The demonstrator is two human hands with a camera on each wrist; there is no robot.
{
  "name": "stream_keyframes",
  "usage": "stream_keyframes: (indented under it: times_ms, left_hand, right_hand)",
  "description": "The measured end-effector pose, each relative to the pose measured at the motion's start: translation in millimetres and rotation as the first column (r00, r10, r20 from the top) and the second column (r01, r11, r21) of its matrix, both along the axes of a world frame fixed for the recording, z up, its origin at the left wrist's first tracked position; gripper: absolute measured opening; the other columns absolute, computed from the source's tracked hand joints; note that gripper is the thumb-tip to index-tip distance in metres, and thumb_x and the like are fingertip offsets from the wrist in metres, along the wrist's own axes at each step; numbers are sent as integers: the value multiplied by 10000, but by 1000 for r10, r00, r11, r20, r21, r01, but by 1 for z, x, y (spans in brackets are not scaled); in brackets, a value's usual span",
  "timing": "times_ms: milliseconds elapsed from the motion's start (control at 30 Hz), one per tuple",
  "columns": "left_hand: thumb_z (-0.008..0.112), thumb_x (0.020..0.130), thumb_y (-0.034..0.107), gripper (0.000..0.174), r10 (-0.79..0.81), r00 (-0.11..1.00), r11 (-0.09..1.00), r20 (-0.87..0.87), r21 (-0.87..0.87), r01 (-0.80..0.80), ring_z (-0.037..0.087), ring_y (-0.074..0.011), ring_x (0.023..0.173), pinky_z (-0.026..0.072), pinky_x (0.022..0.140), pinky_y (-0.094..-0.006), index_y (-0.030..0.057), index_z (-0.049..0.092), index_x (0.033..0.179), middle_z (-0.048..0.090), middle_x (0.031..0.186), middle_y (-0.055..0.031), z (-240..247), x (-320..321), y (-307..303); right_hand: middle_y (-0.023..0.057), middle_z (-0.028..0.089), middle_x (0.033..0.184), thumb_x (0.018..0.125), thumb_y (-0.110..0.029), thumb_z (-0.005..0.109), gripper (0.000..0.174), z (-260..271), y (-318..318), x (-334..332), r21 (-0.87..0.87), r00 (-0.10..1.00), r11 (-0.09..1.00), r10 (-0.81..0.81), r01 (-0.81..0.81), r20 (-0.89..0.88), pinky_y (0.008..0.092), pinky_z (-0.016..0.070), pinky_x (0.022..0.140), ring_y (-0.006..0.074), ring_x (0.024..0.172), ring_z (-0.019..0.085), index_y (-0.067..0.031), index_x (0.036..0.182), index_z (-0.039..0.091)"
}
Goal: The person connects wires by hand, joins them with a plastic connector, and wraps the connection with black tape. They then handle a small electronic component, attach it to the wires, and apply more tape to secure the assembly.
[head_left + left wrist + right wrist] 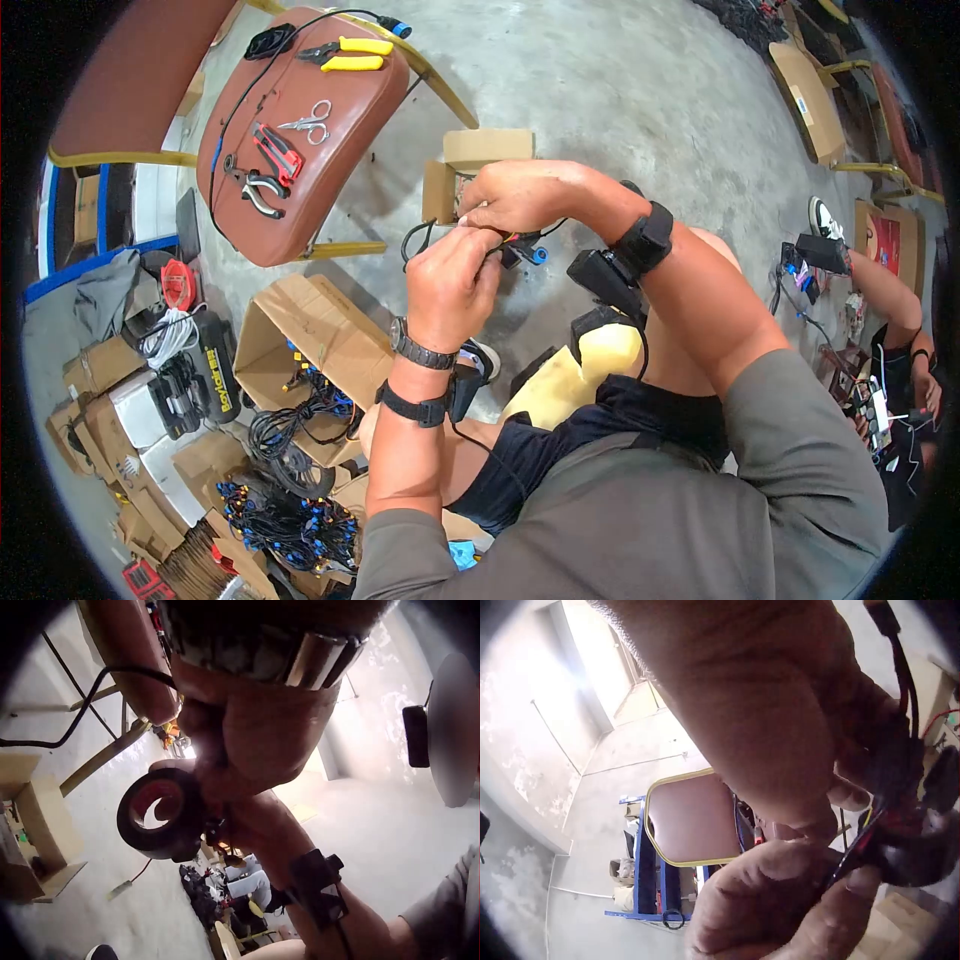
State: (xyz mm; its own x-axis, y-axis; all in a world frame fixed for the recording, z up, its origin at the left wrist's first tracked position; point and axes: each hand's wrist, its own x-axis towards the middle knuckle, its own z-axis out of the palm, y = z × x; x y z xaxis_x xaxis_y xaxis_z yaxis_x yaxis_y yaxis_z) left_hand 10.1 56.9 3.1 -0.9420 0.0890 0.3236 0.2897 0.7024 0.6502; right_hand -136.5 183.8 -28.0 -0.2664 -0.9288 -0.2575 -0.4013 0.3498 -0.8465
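Note:
Close together in the head view, the left hand (450,285) and the right hand (515,195) have their fingers curled round thin wires. In the right wrist view, the left thumb and fingers pinch dark, red and yellow wires (868,820), with the right hand (780,750) gripping just above. A roll of black tape (135,832) is against the fingers in the left wrist view; which hand bears it I cannot tell. A blue-ended connector (540,256) hangs beside the hands. The fingertips are partly hidden.
A chair seat (335,110) at upper left bears yellow-handled pliers (355,63), scissors (314,126) and a red cutter (279,155). An open carton (488,147) stands beyond the hands. Cables (285,430) fill a box at lower left. Another person's arm (885,290) shows at right.

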Motion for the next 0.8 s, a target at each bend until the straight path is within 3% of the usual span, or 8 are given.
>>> stream_keyframes:
  times_ms: [100, 267, 367, 500, 567, 800]
  left_hand:
    - [731, 753, -49, 211, 40, 999, 998, 24, 43, -41, 628, -242, 682, 501, 604, -310, 26, 654, 935, 671, 873, -122, 3, 2, -1]
    - [727, 759, -79, 222, 106, 992, 979, 73, 167, -117, 608, -144, 694, 484, 615, -262, 15, 648, 944, 663, 910, -75, 2, 5, -4]
    - [710, 735, -85, 230, 146, 984, 939, 102, 299, -171, 629, -170, 680, 505, 632, -285, 18, 640, 929, 655, 833, -85, -10, 6, -8]
    - [720, 767, -105, 207, 163, 941, 788, 298, 534, -305, 594, -75, 722, 491, 660, -237, 7, 620, 910, 658, 833, -29, -10, 10, -9]
    - [734, 783, -112, 211, 148, 929, 726, 340, 601, -335, 597, -61, 780, 493, 698, -218, 13, 615, 904, 662, 863, -13, -4, 8, -8]
    - [733, 771, -119, 226, 149, 899, 670, 411, 627, -398, 560, -45, 691, 472, 619, -213, 31, 588, 858, 649, 796, -9, -7, 5, -12]
  right_hand:
    - [188, 735, 927, 918, -255, 625, 304, 5, -2, -1, 71, 998, 997, -23, 18, 64, 398, 529, 773, 309, 854, 698, -9, 1064, 730]
    - [184, 733, 928, 907, -256, 657, 352, 22, 2, 3, 21, 972, 979, -203, 202, 116, 358, 537, 782, 233, 861, 693, -1, 1145, 698]
    - [158, 726, 935, 912, -250, 673, 382, 16, 4, 2, -65, 954, 962, -252, 266, 162, 344, 533, 794, 207, 866, 677, 11, 1191, 668]
    - [174, 724, 840, 859, -228, 718, 423, 14, 5, 5, -169, 889, 907, -317, 386, 331, 355, 535, 721, 211, 775, 675, 39, 1181, 658]
    - [110, 698, 847, 892, -197, 709, 413, 17, 7, 4, -176, 878, 911, -285, 373, 384, 323, 501, 701, 156, 780, 625, 37, 1222, 628]
    - [50, 658, 830, 883, -113, 722, 426, 34, 11, 6, -240, 877, 891, -274, 386, 395, 275, 452, 656, 95, 755, 554, 38, 1261, 595]
